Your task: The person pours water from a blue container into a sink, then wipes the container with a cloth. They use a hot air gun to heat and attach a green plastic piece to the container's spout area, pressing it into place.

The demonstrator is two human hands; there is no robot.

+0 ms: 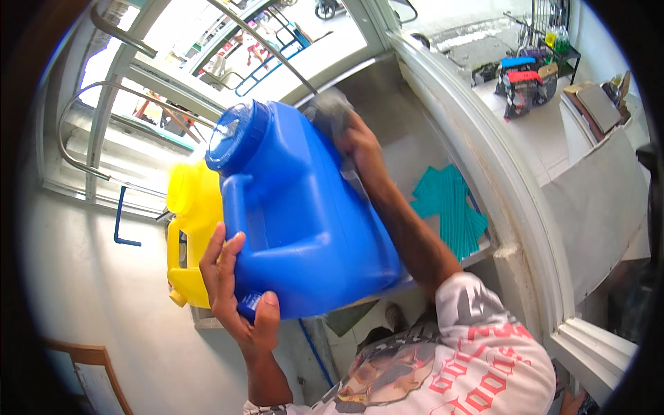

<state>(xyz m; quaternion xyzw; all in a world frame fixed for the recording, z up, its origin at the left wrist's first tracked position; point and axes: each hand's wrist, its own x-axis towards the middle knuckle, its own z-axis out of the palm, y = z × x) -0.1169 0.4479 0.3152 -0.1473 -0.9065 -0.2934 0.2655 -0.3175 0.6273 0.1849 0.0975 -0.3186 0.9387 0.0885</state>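
My left hand point(238, 297) grips the blue jug point(297, 207) at its lower edge, fingers curled tight. My right hand point(356, 149) presses a grey cloth point(330, 111) against its side, beside a yellow jug point(190, 228).

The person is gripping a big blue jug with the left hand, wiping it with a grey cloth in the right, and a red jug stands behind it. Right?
Nearly: the head view shows the jug behind is yellow, not red. The left hand does grip the big blue jug, and the right hand presses the grey cloth on it.
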